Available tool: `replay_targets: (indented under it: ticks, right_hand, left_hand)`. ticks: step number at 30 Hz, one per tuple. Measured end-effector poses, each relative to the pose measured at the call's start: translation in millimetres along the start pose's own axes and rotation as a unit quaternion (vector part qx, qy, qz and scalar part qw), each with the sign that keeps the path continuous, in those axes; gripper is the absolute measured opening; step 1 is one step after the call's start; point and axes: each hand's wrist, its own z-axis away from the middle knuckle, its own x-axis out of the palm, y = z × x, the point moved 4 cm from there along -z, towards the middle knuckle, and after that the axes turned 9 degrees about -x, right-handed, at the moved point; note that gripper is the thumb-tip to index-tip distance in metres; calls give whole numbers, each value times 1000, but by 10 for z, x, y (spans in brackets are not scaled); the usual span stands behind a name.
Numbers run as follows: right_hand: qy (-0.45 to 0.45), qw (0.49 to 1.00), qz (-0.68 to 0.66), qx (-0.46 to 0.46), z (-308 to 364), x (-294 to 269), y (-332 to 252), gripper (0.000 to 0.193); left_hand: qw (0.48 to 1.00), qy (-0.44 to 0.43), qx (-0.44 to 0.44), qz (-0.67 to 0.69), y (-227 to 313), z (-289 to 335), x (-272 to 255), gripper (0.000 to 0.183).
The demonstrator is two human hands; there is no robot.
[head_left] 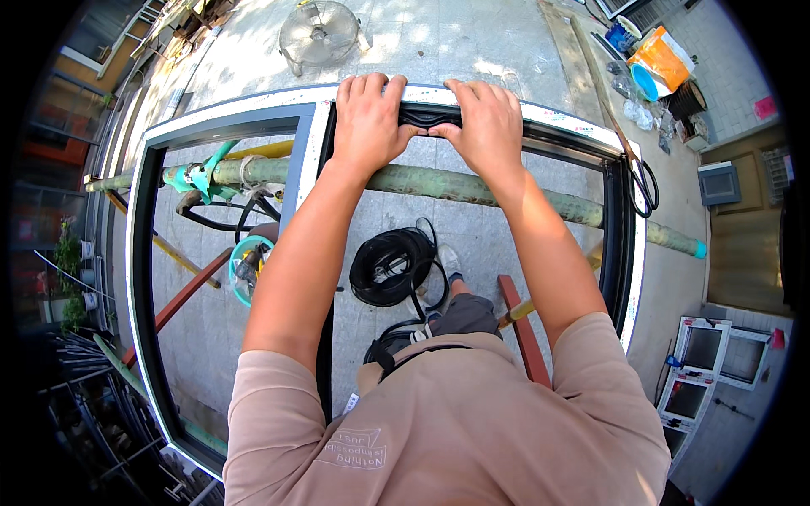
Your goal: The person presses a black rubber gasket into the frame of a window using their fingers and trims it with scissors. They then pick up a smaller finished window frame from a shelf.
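A large white and black window frame (219, 118) lies flat on supports in front of me. My left hand (368, 118) and my right hand (483, 125) rest side by side on its far rail, fingers curled over the white edge. Between the thumbs, both hands press on a black rubber sealing strip (427, 115) that sits in the rail's groove. The strip's loose length hangs down out of sight behind my arms.
A green pipe (439, 184) runs under the frame as a support. A coil of black rubber strip (390, 266) lies on the paved floor below. Scissors (643, 179) rest on the frame's right rail. A floor fan (321, 34) stands beyond; smaller window frames (700, 371) lie at right.
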Motion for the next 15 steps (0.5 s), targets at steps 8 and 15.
replay_targets:
  ticks: [8,15]
  right_hand:
    - [32,997,58,-25,58,88,9,66]
    - [49,997,63,-23,74,138,-11,64]
  left_hand:
    - [1000,10,-12,-18,44,6,76,70]
    - [999,12,-27,-14,53,-16,54,64]
